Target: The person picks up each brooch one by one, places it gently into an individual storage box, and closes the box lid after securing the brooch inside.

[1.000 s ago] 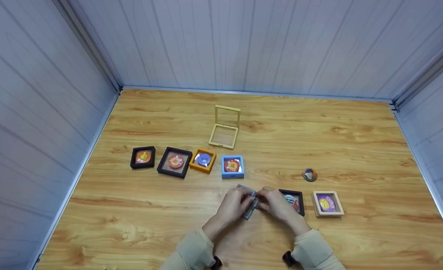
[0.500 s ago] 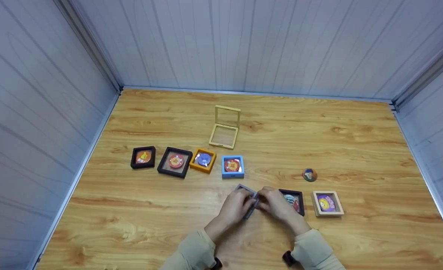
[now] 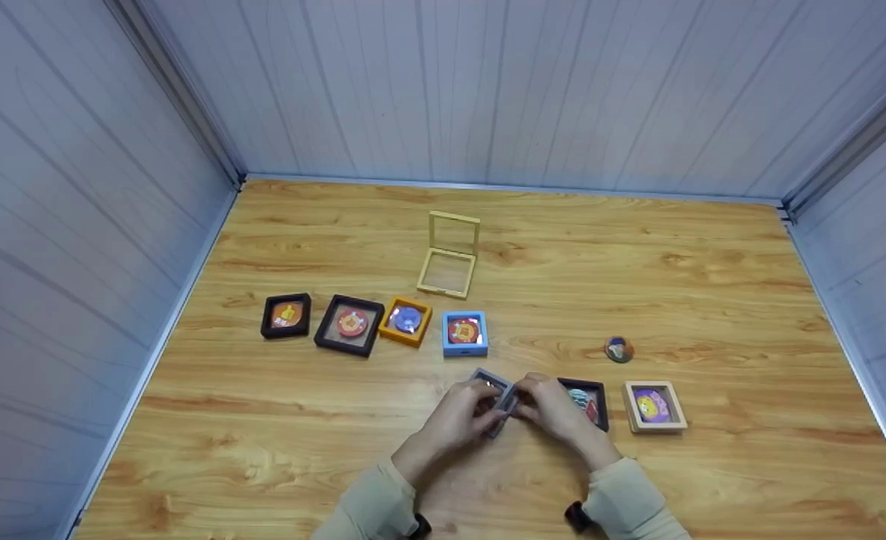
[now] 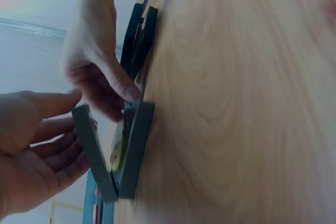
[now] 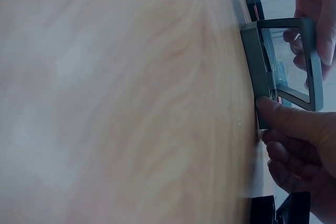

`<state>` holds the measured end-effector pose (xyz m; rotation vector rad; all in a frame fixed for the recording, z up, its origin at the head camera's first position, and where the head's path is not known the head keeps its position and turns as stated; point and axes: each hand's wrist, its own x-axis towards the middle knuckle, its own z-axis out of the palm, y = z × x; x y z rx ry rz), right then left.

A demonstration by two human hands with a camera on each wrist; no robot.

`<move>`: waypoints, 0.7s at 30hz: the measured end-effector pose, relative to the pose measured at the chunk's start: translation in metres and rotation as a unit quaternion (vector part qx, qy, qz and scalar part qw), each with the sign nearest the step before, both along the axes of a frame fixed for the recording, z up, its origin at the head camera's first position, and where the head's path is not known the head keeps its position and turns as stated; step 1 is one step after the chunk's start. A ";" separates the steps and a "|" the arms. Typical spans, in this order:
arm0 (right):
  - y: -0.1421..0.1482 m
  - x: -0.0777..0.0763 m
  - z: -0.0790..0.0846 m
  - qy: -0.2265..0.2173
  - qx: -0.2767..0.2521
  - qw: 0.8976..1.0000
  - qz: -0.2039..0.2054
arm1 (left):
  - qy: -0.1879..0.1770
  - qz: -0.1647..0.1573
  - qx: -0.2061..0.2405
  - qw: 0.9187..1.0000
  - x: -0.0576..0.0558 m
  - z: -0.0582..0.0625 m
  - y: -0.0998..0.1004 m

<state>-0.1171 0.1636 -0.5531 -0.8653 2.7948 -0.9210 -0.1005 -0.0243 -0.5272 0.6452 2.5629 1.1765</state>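
Observation:
A small grey floating display frame (image 4: 137, 150) stands partly unfolded on the table, its lid (image 4: 93, 153) hinged away from the base at an angle. Between the two halves a yellow-green round piece (image 4: 118, 150) shows in the left wrist view. My left hand (image 3: 450, 414) holds the lid, thumb and fingers at its edge. With thumb and fingers my right hand (image 3: 555, 409) pinches the edge of the base, the thumb (image 5: 286, 116) lying on it in the right wrist view. In the head view both hands cover much of the frame.
Beside my right hand lie a black frame (image 3: 602, 405) and a cream frame (image 3: 680, 420), with a loose round badge (image 3: 620, 349) behind. Blue (image 3: 465, 349), orange (image 3: 401, 337) and two black frames line the left. An opened yellow frame (image 3: 444, 291) stands farther back.
My left hand has shifted slightly left, and its thumb has moved down along the grey display frame, showing more of the frame's top. My right hand has stayed in place.

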 end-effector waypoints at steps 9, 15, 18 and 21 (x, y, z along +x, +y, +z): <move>0.001 0.000 0.001 -0.008 0.004 1.000 0.000 | 0.092 0.042 -0.062 0.993 0.012 0.002 -0.007; 0.001 0.000 0.000 -0.009 -0.002 1.000 -0.002 | 0.111 0.040 -0.076 0.990 0.019 0.000 -0.007; 0.001 0.000 0.000 -0.001 0.001 1.000 -0.003 | 0.115 0.029 -0.064 0.991 0.020 -0.003 -0.005; 0.001 0.001 -0.001 0.003 0.005 1.000 -0.006 | 0.114 0.023 -0.056 0.992 0.020 -0.004 -0.003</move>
